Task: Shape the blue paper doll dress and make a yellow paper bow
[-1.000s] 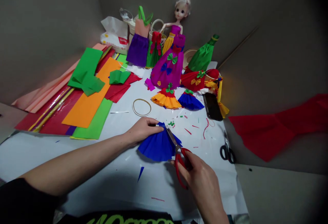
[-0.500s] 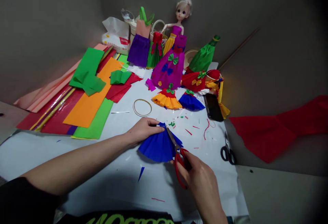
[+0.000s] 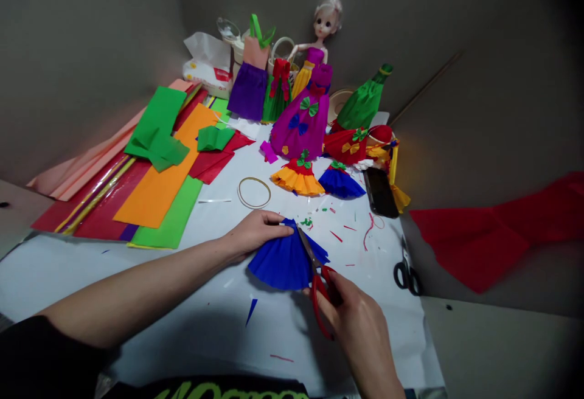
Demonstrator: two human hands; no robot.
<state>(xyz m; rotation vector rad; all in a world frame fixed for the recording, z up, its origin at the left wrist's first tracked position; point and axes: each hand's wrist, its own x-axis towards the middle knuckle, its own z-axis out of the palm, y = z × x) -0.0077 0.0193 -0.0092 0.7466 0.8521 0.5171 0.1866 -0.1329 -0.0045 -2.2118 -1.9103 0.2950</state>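
Between thumb and fingers, my left hand [image 3: 260, 233] pinches the narrow top of a pleated blue paper skirt [image 3: 280, 265], which fans out toward me above the white table. My right hand [image 3: 356, 314] is closed round the handles of red-handled scissors [image 3: 322, 292]. Their blades point up and away from me, lying along the skirt's right side with the tips close to its top. A strip of blue paper shows to the right of the blades. A thin blue scrap [image 3: 251, 311] lies on the table just below the skirt.
Coloured paper sheets [image 3: 157, 186] are stacked at left. A doll [image 3: 325, 28] and several paper dresses [image 3: 303, 116] stand at the back. A gold ring [image 3: 254, 192], a phone [image 3: 381, 192] and black scissors [image 3: 406, 274] lie around my hands. Red paper [image 3: 474, 241] hangs at right.
Almost nothing differs. The whole view has shifted slightly, and both hands keep the same grip, with the scissors at the same side of the blue skirt.
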